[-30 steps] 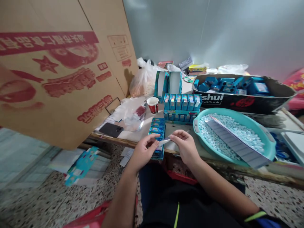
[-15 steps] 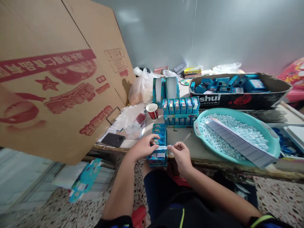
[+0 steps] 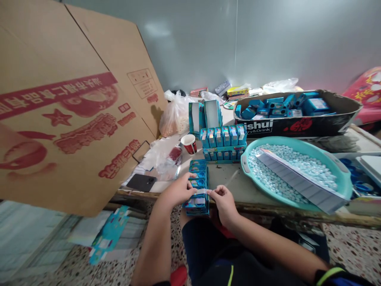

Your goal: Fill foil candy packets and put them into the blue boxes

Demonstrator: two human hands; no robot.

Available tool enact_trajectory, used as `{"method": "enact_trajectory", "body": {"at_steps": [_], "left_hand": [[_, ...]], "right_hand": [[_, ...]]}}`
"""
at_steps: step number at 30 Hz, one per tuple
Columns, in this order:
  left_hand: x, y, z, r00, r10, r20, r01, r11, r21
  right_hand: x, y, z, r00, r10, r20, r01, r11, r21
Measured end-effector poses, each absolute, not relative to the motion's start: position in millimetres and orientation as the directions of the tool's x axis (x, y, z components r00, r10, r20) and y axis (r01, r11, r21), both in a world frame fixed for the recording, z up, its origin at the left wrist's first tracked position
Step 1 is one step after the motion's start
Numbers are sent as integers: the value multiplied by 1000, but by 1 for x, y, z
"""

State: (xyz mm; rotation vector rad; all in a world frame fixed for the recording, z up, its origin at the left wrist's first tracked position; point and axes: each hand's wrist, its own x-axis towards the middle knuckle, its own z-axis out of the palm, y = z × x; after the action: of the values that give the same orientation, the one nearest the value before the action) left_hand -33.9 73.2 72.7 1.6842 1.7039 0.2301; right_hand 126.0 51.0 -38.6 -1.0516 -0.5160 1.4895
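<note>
A blue display tray of small boxes [image 3: 199, 163] with round openings stands lengthwise at the table's front edge, its near end above my leg. Across its near part lies a narrow pale shiny strip [image 3: 201, 191]. My left hand [image 3: 177, 191] is bent over the tray's left side, its thumb at the strip's left end and a fingertip resting on a box farther up. From the right, my right hand [image 3: 224, 201] pinches the strip's other end between thumb and forefinger. Whether the strip is stuck to a box cannot be made out.
Behind stand stacked blue trays [image 3: 224, 149] and a paper cup [image 3: 188, 143]. A turquoise basin [image 3: 297, 202] of pale candies, with a folded card strip [image 3: 300, 180], sits right. A black carton [image 3: 285, 129] holds blue boxes. Left are a phone [image 3: 141, 182] and a large cardboard box [image 3: 89, 99].
The view has shifted slightly. The strip now lies flatter across the tray, and my right hand has come a little closer to the tray's right side. My left hand stays on the tray.
</note>
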Motion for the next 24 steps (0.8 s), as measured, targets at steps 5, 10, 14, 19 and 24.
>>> {"method": "enact_trajectory", "body": {"at_steps": [5, 10, 14, 19, 24], "left_hand": [[-32, 72, 83, 150, 939, -309, 789, 75, 610], [-36, 71, 83, 97, 938, -333, 773, 140, 619], [-38, 72, 75, 29, 928, -372, 792, 206, 575], [-47, 74, 66, -58, 961, -269, 826, 198, 528], [-60, 66, 50, -53, 989, -139, 663, 139, 735]], "right_hand": [[133, 49, -24, 59, 970, -235, -599, -154, -786], [132, 47, -19, 16, 969, -248, -587, -192, -786], [126, 46, -31, -30, 942, -334, -571, -290, -768], [114, 47, -46, -126, 912, -391, -596, -385, -705], [129, 35, -43, -210, 892, -400, -560, -445, -698]]}}
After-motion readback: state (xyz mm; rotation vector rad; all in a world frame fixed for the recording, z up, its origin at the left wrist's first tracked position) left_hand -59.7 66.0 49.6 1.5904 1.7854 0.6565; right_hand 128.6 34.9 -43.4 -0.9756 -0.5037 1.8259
